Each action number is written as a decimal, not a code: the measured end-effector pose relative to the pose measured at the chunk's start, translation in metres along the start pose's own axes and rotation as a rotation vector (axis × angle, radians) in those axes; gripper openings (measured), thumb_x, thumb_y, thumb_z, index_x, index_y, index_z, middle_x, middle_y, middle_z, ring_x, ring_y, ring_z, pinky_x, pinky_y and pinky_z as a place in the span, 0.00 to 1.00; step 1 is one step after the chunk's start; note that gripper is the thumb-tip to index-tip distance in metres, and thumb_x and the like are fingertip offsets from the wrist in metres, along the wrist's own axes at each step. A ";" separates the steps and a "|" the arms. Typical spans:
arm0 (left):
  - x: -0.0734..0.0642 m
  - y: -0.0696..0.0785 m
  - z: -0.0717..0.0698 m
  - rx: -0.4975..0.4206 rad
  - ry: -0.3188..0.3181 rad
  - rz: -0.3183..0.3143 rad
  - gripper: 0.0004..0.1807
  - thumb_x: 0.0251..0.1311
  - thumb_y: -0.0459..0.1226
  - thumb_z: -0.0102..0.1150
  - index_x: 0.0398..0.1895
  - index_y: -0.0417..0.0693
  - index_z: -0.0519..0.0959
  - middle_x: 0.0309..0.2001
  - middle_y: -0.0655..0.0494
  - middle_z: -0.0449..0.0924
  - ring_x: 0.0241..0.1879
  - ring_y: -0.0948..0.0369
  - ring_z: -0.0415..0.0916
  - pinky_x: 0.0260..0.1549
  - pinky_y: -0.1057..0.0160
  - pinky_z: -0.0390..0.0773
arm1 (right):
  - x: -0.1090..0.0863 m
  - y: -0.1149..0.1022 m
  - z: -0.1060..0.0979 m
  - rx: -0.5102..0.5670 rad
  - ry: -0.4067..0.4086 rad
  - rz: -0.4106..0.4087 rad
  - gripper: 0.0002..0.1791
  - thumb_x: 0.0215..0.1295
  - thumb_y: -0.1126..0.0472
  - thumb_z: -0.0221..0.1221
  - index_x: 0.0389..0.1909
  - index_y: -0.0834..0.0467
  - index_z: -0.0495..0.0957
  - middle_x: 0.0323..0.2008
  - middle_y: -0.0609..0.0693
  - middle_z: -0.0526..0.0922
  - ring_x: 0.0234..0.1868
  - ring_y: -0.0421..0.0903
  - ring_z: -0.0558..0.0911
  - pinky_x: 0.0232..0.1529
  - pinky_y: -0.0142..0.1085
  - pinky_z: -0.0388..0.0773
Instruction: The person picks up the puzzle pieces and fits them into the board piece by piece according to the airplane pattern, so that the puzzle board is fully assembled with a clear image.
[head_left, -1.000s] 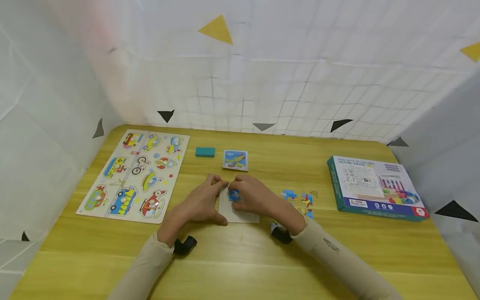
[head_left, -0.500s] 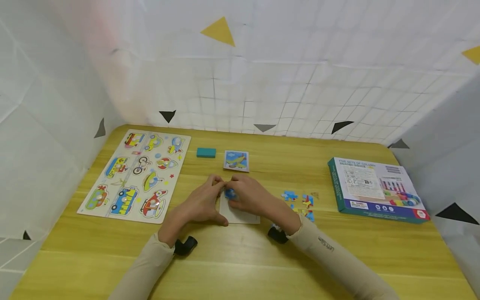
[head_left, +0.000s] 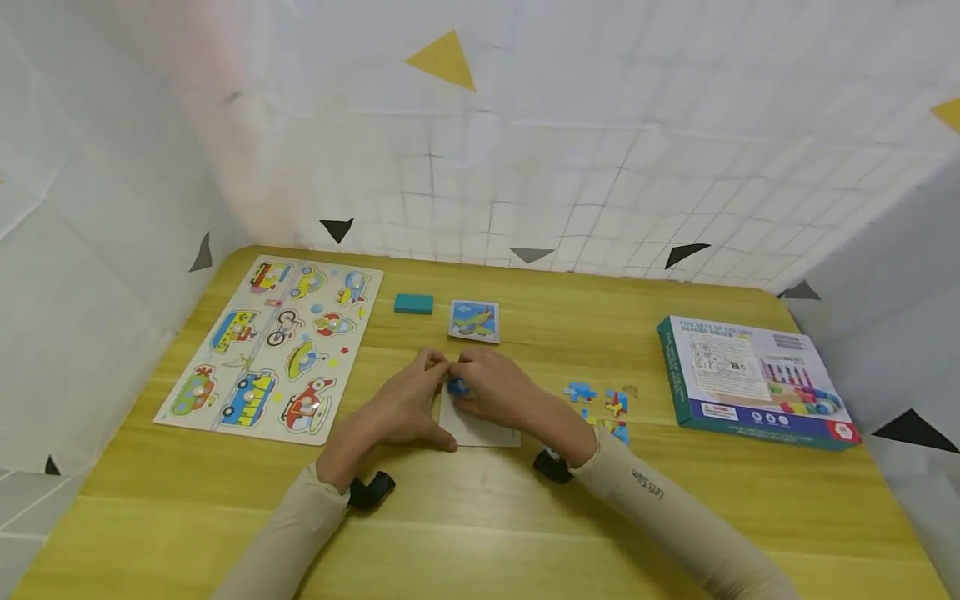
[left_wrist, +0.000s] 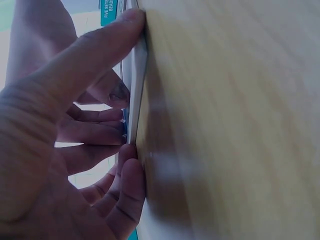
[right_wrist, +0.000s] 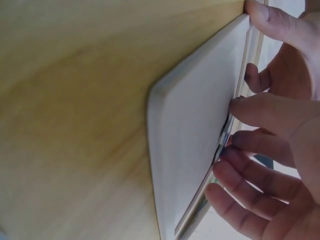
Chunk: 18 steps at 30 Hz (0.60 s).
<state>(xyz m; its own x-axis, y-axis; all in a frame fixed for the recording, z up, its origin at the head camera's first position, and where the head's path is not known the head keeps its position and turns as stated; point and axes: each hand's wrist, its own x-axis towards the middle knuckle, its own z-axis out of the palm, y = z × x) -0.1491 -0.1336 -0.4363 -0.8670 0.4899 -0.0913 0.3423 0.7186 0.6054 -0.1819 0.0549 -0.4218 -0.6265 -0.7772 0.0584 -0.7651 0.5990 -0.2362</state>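
A small square puzzle tray (head_left: 483, 432) lies on the table, pale and raised at its rim. My left hand (head_left: 401, 406) holds its left side, thumb at the near corner and fingers at the far one; the left wrist view shows this span along the tray edge (left_wrist: 136, 80). My right hand (head_left: 498, 390) pinches a blue jigsaw piece (head_left: 457, 387) against the tray's far left corner, fingertips beside the left hand's. Fingers mostly hide the piece. Over the tray (right_wrist: 200, 115), the right wrist view shows thumb and fingers close together at the surface.
Several loose jigsaw pieces (head_left: 617, 403) lie right of the tray, partly behind the right forearm. Beyond the tray are an airplane picture (head_left: 474, 322) and a teal block (head_left: 413, 304). A vehicle peg puzzle board (head_left: 273, 350) lies left, a beaded-boxes carton (head_left: 753, 379) right.
My right hand has shifted slightly left and away, bringing the blue jigsaw piece into the tray's far left corner. The left hand has stayed at the tray's side.
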 end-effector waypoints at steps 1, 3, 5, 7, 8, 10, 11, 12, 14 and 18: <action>0.000 0.000 0.000 0.001 0.000 0.000 0.53 0.31 0.52 0.86 0.64 0.43 0.71 0.63 0.52 0.59 0.48 0.57 0.70 0.50 0.57 0.72 | 0.000 0.000 0.000 0.003 0.006 -0.002 0.12 0.60 0.58 0.71 0.43 0.56 0.85 0.31 0.46 0.76 0.32 0.43 0.73 0.33 0.37 0.73; 0.001 0.001 0.000 -0.002 0.000 0.000 0.53 0.31 0.52 0.86 0.64 0.42 0.71 0.63 0.52 0.59 0.48 0.57 0.70 0.49 0.57 0.72 | -0.001 0.001 0.000 0.013 0.017 -0.007 0.11 0.59 0.59 0.72 0.42 0.55 0.84 0.29 0.46 0.76 0.31 0.42 0.73 0.33 0.36 0.73; 0.000 0.001 -0.001 -0.011 0.004 -0.001 0.53 0.31 0.51 0.86 0.64 0.42 0.71 0.63 0.52 0.59 0.48 0.57 0.70 0.49 0.57 0.72 | 0.000 0.001 0.000 0.025 0.028 -0.015 0.11 0.59 0.60 0.72 0.41 0.56 0.84 0.29 0.46 0.77 0.30 0.42 0.74 0.33 0.36 0.74; -0.001 0.002 -0.001 -0.023 0.006 0.003 0.53 0.31 0.51 0.87 0.63 0.42 0.72 0.63 0.52 0.59 0.48 0.56 0.70 0.50 0.57 0.72 | -0.001 0.000 -0.001 0.034 0.038 -0.020 0.11 0.59 0.61 0.72 0.41 0.56 0.84 0.29 0.47 0.78 0.30 0.43 0.76 0.33 0.36 0.75; -0.001 0.002 -0.001 -0.029 0.005 0.006 0.53 0.31 0.50 0.87 0.63 0.41 0.72 0.63 0.52 0.59 0.48 0.56 0.70 0.49 0.57 0.72 | -0.001 0.000 -0.001 0.037 0.044 -0.022 0.11 0.58 0.61 0.72 0.41 0.57 0.84 0.29 0.48 0.79 0.31 0.43 0.77 0.33 0.37 0.76; -0.001 0.002 -0.002 -0.035 0.005 0.012 0.52 0.31 0.50 0.86 0.63 0.41 0.72 0.63 0.51 0.59 0.48 0.56 0.69 0.49 0.56 0.72 | -0.001 -0.001 -0.001 0.037 0.053 -0.021 0.11 0.58 0.61 0.72 0.40 0.57 0.84 0.29 0.48 0.81 0.31 0.44 0.79 0.34 0.37 0.77; -0.001 0.001 -0.002 -0.037 0.006 0.016 0.52 0.32 0.50 0.86 0.63 0.41 0.72 0.63 0.51 0.60 0.48 0.56 0.69 0.49 0.56 0.72 | -0.001 -0.001 -0.001 0.035 0.057 -0.021 0.11 0.58 0.62 0.72 0.40 0.58 0.84 0.30 0.49 0.81 0.31 0.45 0.79 0.34 0.37 0.77; -0.001 0.001 -0.002 -0.036 0.007 0.018 0.52 0.32 0.50 0.86 0.63 0.41 0.71 0.63 0.51 0.60 0.48 0.56 0.69 0.49 0.57 0.72 | -0.001 -0.002 -0.002 0.033 0.061 -0.020 0.11 0.58 0.62 0.73 0.41 0.58 0.84 0.29 0.48 0.82 0.31 0.45 0.80 0.34 0.37 0.77; -0.001 0.001 -0.001 -0.033 0.012 0.024 0.51 0.32 0.50 0.86 0.62 0.41 0.72 0.62 0.51 0.60 0.46 0.56 0.70 0.47 0.56 0.73 | -0.001 -0.002 -0.002 0.035 0.073 -0.024 0.12 0.58 0.62 0.72 0.42 0.58 0.85 0.29 0.49 0.81 0.31 0.44 0.80 0.34 0.37 0.77; -0.001 0.001 -0.001 -0.027 0.014 0.037 0.49 0.33 0.50 0.86 0.60 0.42 0.72 0.61 0.52 0.60 0.43 0.58 0.69 0.43 0.58 0.72 | -0.003 -0.002 -0.001 0.040 0.099 -0.036 0.11 0.59 0.65 0.71 0.43 0.58 0.84 0.25 0.47 0.78 0.27 0.42 0.76 0.31 0.34 0.75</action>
<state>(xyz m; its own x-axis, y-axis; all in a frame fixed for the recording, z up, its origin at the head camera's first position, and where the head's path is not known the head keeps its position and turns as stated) -0.1480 -0.1334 -0.4347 -0.8591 0.5085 -0.0577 0.3640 0.6865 0.6295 -0.1785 0.0556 -0.4206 -0.6120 -0.7740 0.1626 -0.7820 0.5616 -0.2702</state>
